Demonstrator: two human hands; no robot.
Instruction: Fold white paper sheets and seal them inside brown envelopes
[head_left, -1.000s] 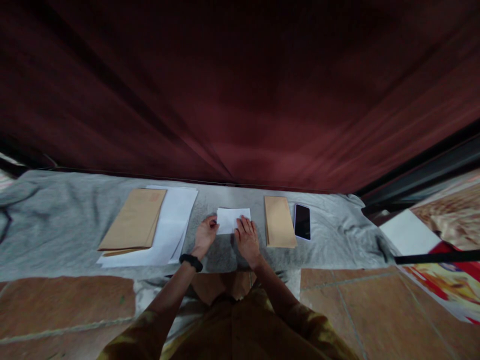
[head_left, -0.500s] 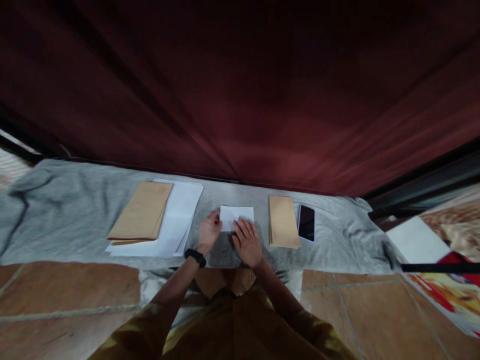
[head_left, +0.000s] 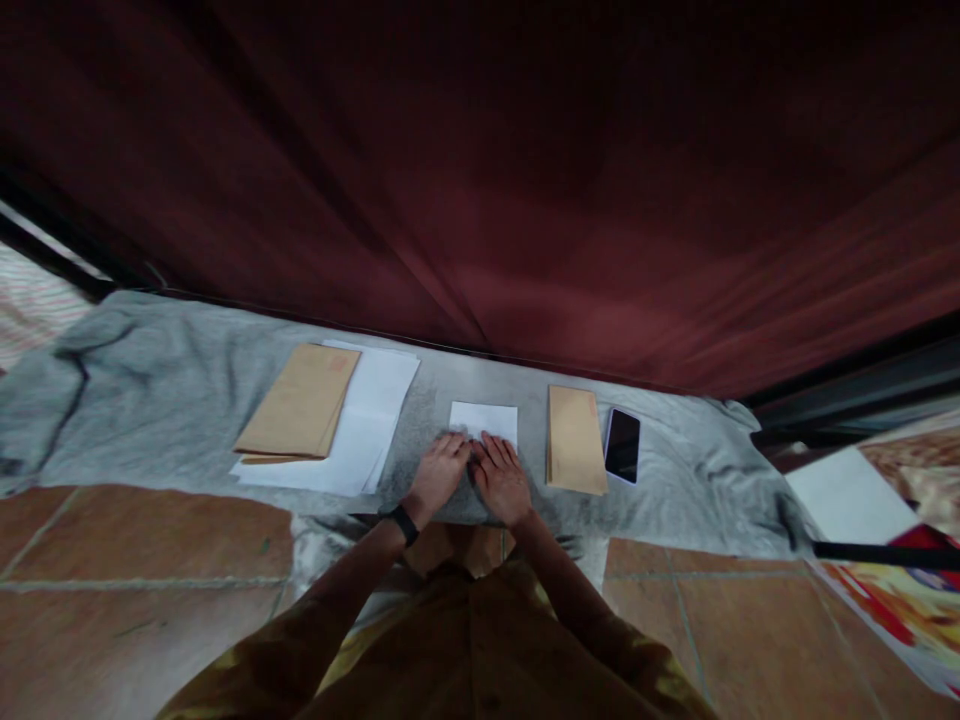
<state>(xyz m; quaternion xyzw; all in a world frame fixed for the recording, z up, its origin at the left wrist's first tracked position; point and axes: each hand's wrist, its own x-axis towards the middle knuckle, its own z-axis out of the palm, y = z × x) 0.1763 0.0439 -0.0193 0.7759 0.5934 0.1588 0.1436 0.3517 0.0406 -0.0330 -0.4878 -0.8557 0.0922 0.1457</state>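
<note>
Paper (head_left: 486, 418) flat, nr edge under both hands (head_left: 442, 472) (head_left: 501, 478).

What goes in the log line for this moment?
left hand: flat on small white paper sheet, near edge | right hand: same edge | sheet on grey cloth | tan paper envelope to its right

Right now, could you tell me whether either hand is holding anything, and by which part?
Nothing is gripped: the left hand and right hand lie flat on the near edge of the white paper.
</note>
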